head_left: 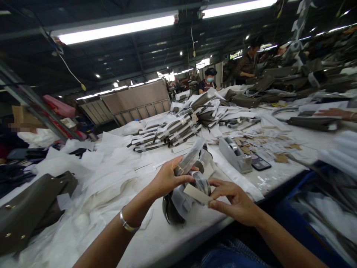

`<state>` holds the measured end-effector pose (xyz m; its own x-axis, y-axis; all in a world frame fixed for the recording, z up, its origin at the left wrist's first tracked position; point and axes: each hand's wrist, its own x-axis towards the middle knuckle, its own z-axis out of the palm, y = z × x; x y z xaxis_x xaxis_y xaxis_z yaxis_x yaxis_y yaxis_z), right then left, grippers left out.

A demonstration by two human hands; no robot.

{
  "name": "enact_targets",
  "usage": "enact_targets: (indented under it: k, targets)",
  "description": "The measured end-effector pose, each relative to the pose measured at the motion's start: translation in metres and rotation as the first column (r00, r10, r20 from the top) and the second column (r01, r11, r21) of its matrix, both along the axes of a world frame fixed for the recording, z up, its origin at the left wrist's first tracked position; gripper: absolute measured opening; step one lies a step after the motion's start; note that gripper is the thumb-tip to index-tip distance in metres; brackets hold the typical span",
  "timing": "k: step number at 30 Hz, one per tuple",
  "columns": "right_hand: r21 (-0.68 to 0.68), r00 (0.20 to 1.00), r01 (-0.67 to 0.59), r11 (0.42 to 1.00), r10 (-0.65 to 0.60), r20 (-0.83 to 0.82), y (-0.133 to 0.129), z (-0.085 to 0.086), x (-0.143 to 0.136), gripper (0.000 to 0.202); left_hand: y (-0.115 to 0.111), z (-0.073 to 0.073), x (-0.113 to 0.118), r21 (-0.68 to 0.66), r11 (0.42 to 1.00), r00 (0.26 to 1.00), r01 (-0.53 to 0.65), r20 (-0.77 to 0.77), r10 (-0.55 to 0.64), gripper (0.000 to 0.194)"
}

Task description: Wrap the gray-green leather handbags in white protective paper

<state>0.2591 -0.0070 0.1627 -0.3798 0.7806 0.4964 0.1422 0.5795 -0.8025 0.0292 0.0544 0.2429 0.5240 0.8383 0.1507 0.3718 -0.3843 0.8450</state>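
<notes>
In front of me on the table lies a dark olive piece (174, 210), partly covered by white wrapping; it looks like a bag, though its full shape is hidden. My left hand (170, 176) is closed around one of its straps (192, 156), which is sheathed in clear plastic. Between the thumb and fingers of my right hand (234, 201) is a flat cream strip (197, 194), like a card tag. That strip lies against a second wrapped loop (201, 181) beside my right fingertips. Where exactly my left fingertips press is partly hidden.
A grey tape dispenser (235, 154) and a phone (260, 162) stand to the right, near scattered tags (267, 143). Behind is a heap of wrapped dark pieces (178, 128). White sheets (95, 178) cover the left. A blue bin (295, 208) stands at right; co-workers are beyond.
</notes>
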Motion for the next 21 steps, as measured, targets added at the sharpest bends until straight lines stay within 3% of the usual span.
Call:
enact_targets:
  k: [3,7,11,13,15,21]
  targets:
    - [0.076,0.982,0.164,0.984,-0.170,0.085,0.001,-0.001,0.001,0.019,-0.006,0.009,-0.003,0.026,0.997,0.996,-0.073,-0.047,0.074,0.043]
    - [0.134,0.921,0.355,0.925,-0.370,0.118,0.007,-0.009,0.001,0.022,-0.011,0.012,-0.010,-0.107,0.978,0.980,-0.178,0.066,0.185,0.055]
    - [0.374,0.832,0.475,0.797,-0.545,0.105,0.017,-0.021,-0.003,0.017,-0.009,0.006,-0.013,-0.302,0.924,0.937,-0.232,0.186,0.296,0.069]
    - [0.507,0.797,0.466,0.726,-0.592,0.115,0.020,-0.024,-0.005,0.015,-0.004,0.001,-0.014,-0.403,0.891,0.933,-0.209,0.191,0.305,0.072]
    - [0.590,0.779,0.411,0.695,-0.604,0.170,0.022,-0.024,-0.005,0.013,0.002,-0.002,-0.015,-0.474,0.866,0.951,-0.159,0.163,0.263,0.071]
    - [0.677,0.823,0.137,0.723,-0.463,0.329,0.024,-0.014,-0.010,0.010,0.018,0.000,-0.019,-0.520,0.853,0.993,-0.047,0.065,0.094,0.047]
